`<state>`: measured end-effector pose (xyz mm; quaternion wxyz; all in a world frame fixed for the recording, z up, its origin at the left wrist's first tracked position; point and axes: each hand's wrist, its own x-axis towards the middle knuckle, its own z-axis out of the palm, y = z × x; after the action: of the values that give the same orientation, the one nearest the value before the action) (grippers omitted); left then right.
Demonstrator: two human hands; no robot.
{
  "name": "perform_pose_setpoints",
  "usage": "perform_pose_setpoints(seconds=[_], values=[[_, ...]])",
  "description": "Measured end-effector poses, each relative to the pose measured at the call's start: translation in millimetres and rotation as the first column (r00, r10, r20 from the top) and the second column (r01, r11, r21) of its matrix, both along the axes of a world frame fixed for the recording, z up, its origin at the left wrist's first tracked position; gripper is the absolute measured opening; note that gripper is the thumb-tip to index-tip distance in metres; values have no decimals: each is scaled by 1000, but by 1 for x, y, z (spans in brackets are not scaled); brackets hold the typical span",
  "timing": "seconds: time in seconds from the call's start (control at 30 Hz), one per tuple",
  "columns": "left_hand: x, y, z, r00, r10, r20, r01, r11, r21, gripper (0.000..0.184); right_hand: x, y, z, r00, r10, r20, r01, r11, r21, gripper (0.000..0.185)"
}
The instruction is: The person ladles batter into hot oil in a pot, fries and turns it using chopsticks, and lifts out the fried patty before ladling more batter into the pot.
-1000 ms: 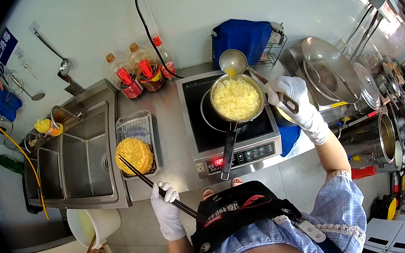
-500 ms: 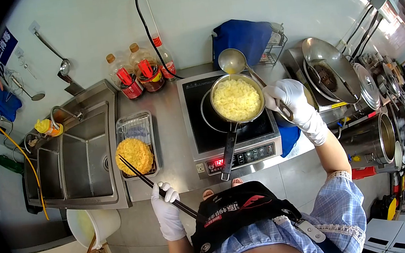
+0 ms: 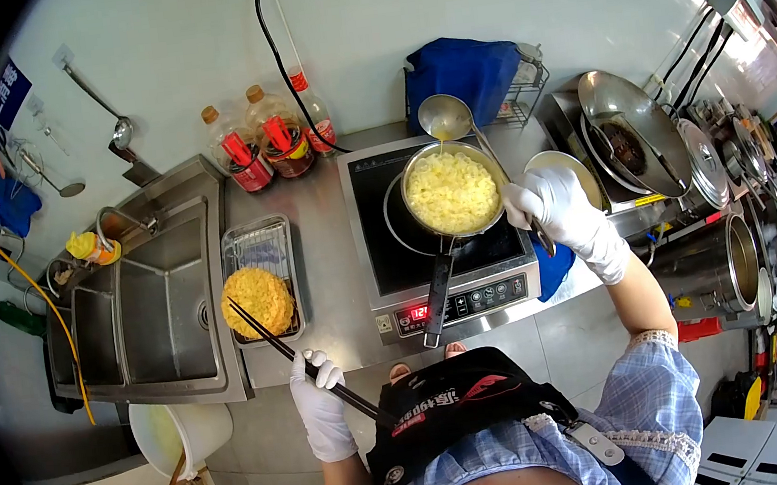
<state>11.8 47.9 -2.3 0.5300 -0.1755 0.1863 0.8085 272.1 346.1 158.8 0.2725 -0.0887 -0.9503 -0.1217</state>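
Observation:
My left hand [image 3: 322, 399], in a white glove, is closed around black chopsticks [image 3: 269, 331] whose tips rest at a round golden fried cake [image 3: 258, 301]. That cake lies on a wire rack in a metal tray [image 3: 256, 234]. My right hand [image 3: 552, 209], also gloved, grips the handle of a metal ladle [image 3: 446, 117]. The ladle's bowl is tilted at the back rim of a small pan [image 3: 447, 284], and yellowish liquid runs from it. Pale yellow shredded food [image 3: 453, 193] fills the pan, which sits on an induction cooker [image 3: 389, 286].
A double sink [image 3: 166, 306] is on the left, with a white bucket [image 3: 180, 434] below. Sauce bottles [image 3: 279, 135] stand at the wall. Behind the cooker is a blue cloth [image 3: 461, 76]. A light-coloured bowl [image 3: 564, 165] and a large wok [image 3: 634, 123] are on the right.
My right hand has shifted slightly left and down with the ladle handle, uncovering the bowl behind it. The ladle's bowl stays at the pan's rim. My left hand has not visibly moved.

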Motion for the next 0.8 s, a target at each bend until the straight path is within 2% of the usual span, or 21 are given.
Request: perform_pose_setpoints(seconds=[0.2, 0.27, 0.37, 0.4, 0.47, 0.57, 0.63, 0.7, 0.77, 0.8], values=[[-1, 2, -4, 1000, -23, -5, 23, 1000, 6, 26, 11, -6, 0, 997, 44, 65, -47, 998, 33, 27], [-1, 2, -4, 999, -31, -14, 31, 999, 9, 26, 15, -8, 2, 997, 39, 61, -48, 987, 152, 34], [0, 3, -5, 999, -36, -21, 36, 999, 7, 26, 19, -12, 4, 998, 68, 3, -67, 980, 185, 41], [0, 3, -5, 999, -42, -17, 42, 999, 13, 26, 21, -13, 6, 998, 66, 2, -66, 980, 185, 41], [2, 4, -3, 999, -48, -14, 48, 999, 19, 26, 23, -18, 9, 1000, 24, -9, -20, 949, 315, 36], [6, 8, 4, 999, -29, -38, 27, 998, -62, 23, 22, -24, 1, 1000, 21, -3, -19, 950, 313, 31], [9, 8, 5, 999, -31, -44, 28, 998, -57, 23, 24, -24, -19, 961, -13, 275, -38, 983, 179, 22], [11, 7, 5, 998, -36, -50, 32, 997, -71, 23, 22, -20, -46, 972, 105, 212, -128, 987, 95, 25], [13, 8, 8, 998, -31, -54, 26, 996, -85, 23, 28, -16, -54, 971, 134, 196, -144, 989, 40, 23], [15, 8, 12, 998, -27, -48, 22, 995, -93, 23, 33, -14, -55, 989, 115, 91, -99, 982, -164, 21]])
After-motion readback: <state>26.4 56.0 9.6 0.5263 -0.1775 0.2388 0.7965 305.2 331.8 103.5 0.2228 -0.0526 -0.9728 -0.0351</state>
